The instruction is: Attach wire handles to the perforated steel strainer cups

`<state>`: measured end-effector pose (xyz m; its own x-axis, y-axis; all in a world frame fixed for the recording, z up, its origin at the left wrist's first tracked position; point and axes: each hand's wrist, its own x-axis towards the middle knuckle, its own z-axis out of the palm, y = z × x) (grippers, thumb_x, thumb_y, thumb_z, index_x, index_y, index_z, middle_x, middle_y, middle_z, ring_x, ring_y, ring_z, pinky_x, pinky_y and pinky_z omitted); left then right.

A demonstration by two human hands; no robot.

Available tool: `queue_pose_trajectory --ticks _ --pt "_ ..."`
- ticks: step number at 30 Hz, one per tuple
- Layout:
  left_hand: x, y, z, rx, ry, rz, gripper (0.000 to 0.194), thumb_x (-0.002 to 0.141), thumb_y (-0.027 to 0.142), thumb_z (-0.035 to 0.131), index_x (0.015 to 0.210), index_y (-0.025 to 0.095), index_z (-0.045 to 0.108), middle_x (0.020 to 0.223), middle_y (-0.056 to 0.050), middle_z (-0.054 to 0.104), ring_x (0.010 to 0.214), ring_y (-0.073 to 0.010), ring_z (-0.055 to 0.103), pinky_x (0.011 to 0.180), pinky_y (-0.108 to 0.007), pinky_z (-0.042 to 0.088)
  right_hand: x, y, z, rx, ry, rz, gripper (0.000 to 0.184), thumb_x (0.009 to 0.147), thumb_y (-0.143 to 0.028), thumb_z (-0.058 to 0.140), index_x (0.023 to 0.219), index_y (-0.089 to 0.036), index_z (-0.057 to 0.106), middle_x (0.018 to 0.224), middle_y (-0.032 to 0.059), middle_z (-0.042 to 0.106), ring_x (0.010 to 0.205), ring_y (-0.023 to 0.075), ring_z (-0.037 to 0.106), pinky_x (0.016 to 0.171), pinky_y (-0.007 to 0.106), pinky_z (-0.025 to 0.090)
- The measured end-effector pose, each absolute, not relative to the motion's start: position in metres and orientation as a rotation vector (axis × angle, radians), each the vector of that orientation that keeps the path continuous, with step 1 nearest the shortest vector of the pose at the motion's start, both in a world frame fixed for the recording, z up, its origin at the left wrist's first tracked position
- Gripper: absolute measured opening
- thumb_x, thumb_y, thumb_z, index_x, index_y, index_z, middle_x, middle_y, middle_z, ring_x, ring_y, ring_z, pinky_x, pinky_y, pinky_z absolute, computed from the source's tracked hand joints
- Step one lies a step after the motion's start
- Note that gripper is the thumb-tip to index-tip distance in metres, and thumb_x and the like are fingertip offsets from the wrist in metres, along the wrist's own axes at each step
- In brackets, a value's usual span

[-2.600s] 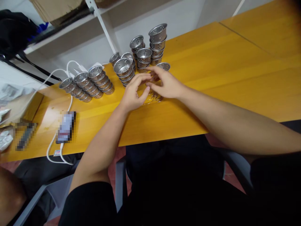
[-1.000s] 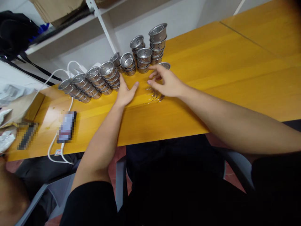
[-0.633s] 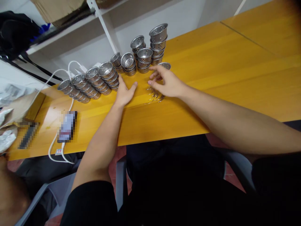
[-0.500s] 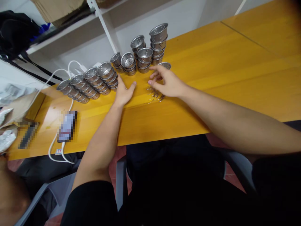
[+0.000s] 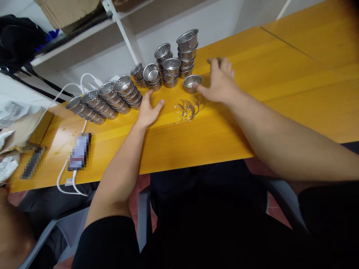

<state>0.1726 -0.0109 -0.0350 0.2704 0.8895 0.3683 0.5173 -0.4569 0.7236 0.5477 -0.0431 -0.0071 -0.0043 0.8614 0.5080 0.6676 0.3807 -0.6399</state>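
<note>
My right hand (image 5: 221, 82) is open, fingers apart, just right of a single perforated metal cup (image 5: 192, 83) that stands on the table. Its thumb reaches to the cup's rim; whether it touches I cannot tell. My left hand (image 5: 149, 109) is open and empty, thumb apart, beside the nearest leaning stack of cups (image 5: 126, 86). Between the hands lies a small heap of thin curved metal wires (image 5: 187, 110). Behind stand more stacks of the same cups, a tall one (image 5: 187, 52) at the right and shorter ones (image 5: 171, 71) beside it.
On the yellow table (image 5: 174, 149), a phone (image 5: 80, 151) lies at the left with a white cable. A cardboard box (image 5: 42, 127) and plastic wrapping are farther left. A shelf (image 5: 75, 39) overhangs the back. Another person's arm (image 5: 14, 228) shows at the lower left.
My right hand has moved right, off the wires, to beside the single cup, with its fingers spread wider. The cup and the wire heap now show more fully. My left hand has barely moved.
</note>
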Motion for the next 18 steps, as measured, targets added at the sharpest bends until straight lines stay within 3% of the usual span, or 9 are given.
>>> queue_pose_trajectory --ticks 3,6,9,14,18 --pt "0.171 -0.013 -0.032 2.092 1.281 1.072 0.122 0.09 0.102 0.081 0.17 0.013 0.056 0.185 -0.03 0.054 0.18 -0.045 0.051 0.157 -0.061 0.034 0.545 -0.04 -0.011 -1.597 -1.811 0.384 0.081 0.098 -0.052 0.099 0.159 -0.014 0.063 0.167 0.031 0.056 0.166 0.0612 0.046 0.139 0.084 0.035" --pt "0.17 -0.014 -0.03 2.094 1.305 1.065 0.106 0.096 0.086 0.087 0.167 0.012 0.059 0.183 -0.03 0.057 0.179 -0.0434 0.053 0.156 -0.06 0.036 0.537 -0.036 -0.014 -1.643 -1.819 0.385 0.07 0.094 -0.044 0.101 0.152 -0.018 0.071 0.156 0.0257 0.065 0.154 0.0553 0.061 0.134 0.079 0.047" --pt "0.171 -0.015 -0.029 2.111 1.289 1.062 0.101 0.097 0.086 0.084 0.164 0.014 0.061 0.18 -0.028 0.061 0.176 -0.0429 0.056 0.156 -0.061 0.037 0.535 -0.029 -0.018 -1.58 -1.788 0.369 0.065 0.092 -0.042 0.102 0.147 -0.02 0.074 0.151 0.0236 0.071 0.146 0.0495 0.066 0.132 0.072 0.053" --pt "0.178 -0.018 -0.032 2.06 1.205 1.042 0.132 0.082 0.109 0.081 0.17 0.017 0.048 0.187 -0.031 0.05 0.18 -0.0491 0.05 0.156 -0.067 0.035 0.531 -0.031 -0.016 -1.42 -1.85 0.552 0.063 0.088 -0.044 0.103 0.141 -0.024 0.074 0.139 0.0168 0.079 0.133 0.045 0.077 0.125 0.069 0.063" --pt "0.184 -0.016 -0.04 2.008 1.109 0.991 0.147 0.072 0.113 0.085 0.176 0.023 0.032 0.197 -0.031 0.034 0.186 -0.0494 0.04 0.157 -0.064 0.034 0.517 -0.046 -0.008 -1.068 -1.946 0.785 0.059 0.089 -0.052 0.101 0.138 -0.028 0.077 0.14 0.0126 0.083 0.136 0.0413 0.078 0.133 0.065 0.062"
